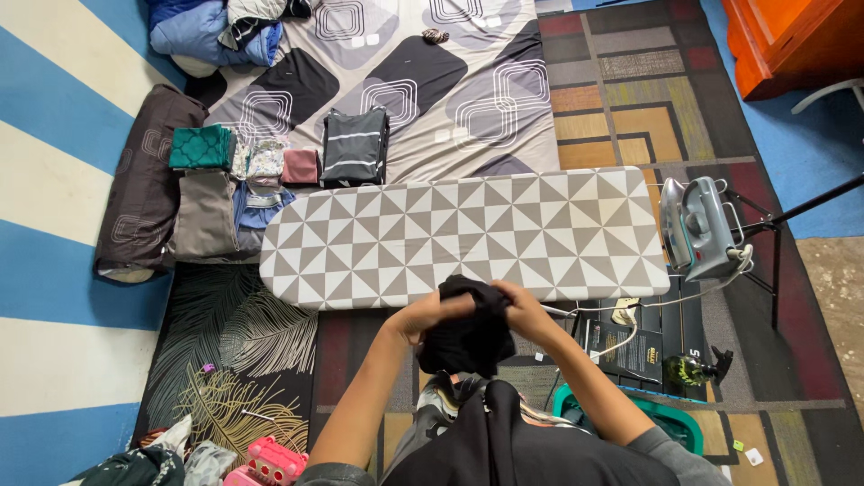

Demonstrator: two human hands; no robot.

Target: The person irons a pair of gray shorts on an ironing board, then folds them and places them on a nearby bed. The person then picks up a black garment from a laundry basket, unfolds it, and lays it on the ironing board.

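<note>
Here both hands (477, 310) grip a black garment (468, 333) before the patterned ironing board (468, 238); rugs (621, 99) around.

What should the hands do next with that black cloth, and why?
Probably lift the black cloth forward and spread it on the ironing board. Both the left hand and right hand grip it bunched at the board's near edge.

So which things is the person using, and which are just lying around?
In use: black garment, held by left hand and right hand; ironing board; iron.

Lying about: folded clothes on the mattress, pink toy, green basket, patterned rug.
</note>
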